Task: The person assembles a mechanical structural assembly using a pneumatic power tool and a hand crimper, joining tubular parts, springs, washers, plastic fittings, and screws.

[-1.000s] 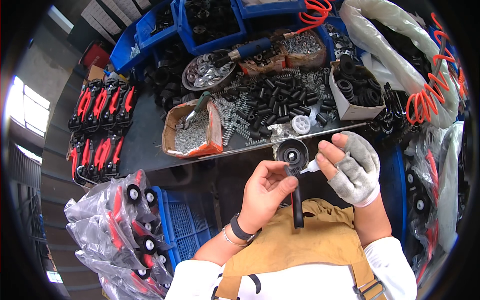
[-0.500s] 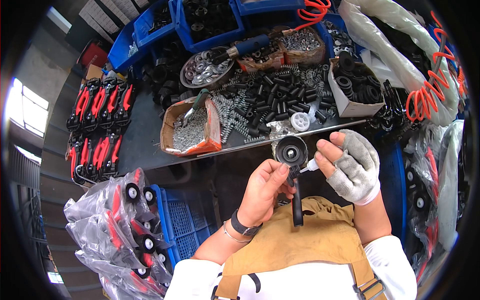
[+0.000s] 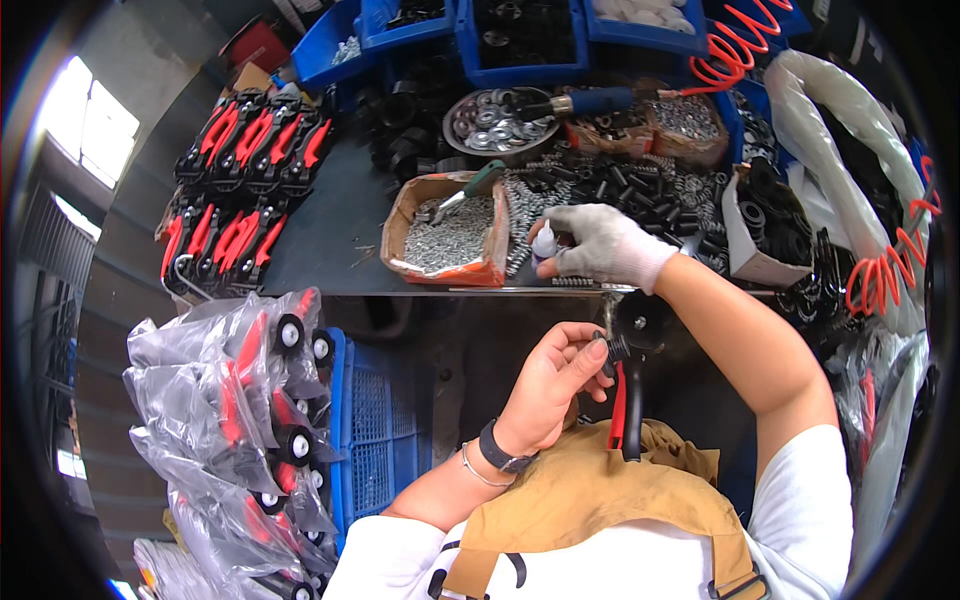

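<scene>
My left hand (image 3: 555, 385) is closed, thumb and fingers pinching a small black ribbed part (image 3: 616, 347) just off the bench's front edge. My right hand (image 3: 615, 247), in a grey-white fingerless glove, grips a small white dropper bottle (image 3: 543, 246) nearly upright. The bottle is at the bench edge beside the loose springs; whether its base touches the bench I cannot tell. Below the right wrist, a black wheel (image 3: 638, 320) sits at the edge. Next to the left fingertips, a red and black handle (image 3: 628, 405) slants down to my tan apron (image 3: 590, 480).
A carton of small metal pins (image 3: 450, 240) holds a green-handled tool. Black sleeves and springs (image 3: 640, 190) lie heaped behind my right hand. Red-handled tools (image 3: 245, 140) are stacked at left, above bagged ones (image 3: 220, 400) and a blue crate (image 3: 385, 430). A coiled red hose (image 3: 885, 275) hangs at right.
My right hand has carried the dropper bottle away from the black part, forward to the bench edge, and turned it upright. My left hand still holds the part. The view has swung left.
</scene>
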Demonstrator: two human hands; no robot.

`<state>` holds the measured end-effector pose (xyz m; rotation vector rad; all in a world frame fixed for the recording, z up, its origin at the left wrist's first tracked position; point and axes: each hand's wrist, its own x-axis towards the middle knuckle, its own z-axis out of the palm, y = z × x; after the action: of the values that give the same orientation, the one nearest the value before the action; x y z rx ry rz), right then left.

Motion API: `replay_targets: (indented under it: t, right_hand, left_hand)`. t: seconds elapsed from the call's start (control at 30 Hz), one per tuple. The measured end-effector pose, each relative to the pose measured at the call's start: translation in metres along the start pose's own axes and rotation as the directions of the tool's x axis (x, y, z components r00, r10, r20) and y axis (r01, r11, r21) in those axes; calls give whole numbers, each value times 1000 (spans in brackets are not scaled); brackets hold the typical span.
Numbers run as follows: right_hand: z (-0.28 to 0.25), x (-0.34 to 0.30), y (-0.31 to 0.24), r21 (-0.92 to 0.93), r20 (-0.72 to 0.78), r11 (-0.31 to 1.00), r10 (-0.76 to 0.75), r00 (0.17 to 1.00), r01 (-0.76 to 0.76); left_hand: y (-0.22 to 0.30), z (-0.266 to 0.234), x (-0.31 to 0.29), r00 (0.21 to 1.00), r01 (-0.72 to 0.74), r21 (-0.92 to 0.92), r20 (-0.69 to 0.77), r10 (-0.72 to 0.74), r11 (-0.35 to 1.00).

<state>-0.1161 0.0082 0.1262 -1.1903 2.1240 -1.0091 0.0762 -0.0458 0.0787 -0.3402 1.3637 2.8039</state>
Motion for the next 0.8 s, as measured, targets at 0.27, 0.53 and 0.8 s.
replay_targets:
  t: [0.27, 0.53, 0.8]
  right_hand:
    - [11, 34, 4, -600, 28, 776, -223, 974, 195]
    - [-108, 140, 45, -853, -167, 511, -79, 983, -104]
    - [-98, 113, 14, -935, -140, 348, -204, 969, -62]
  left_hand:
    - [9, -10, 0, 994, -100, 72, -39, 103, 992]
    - [56, 30, 51, 791, -572, 817, 574, 213, -76]
    - [37, 21, 82, 778, -623, 782, 620, 100, 4]
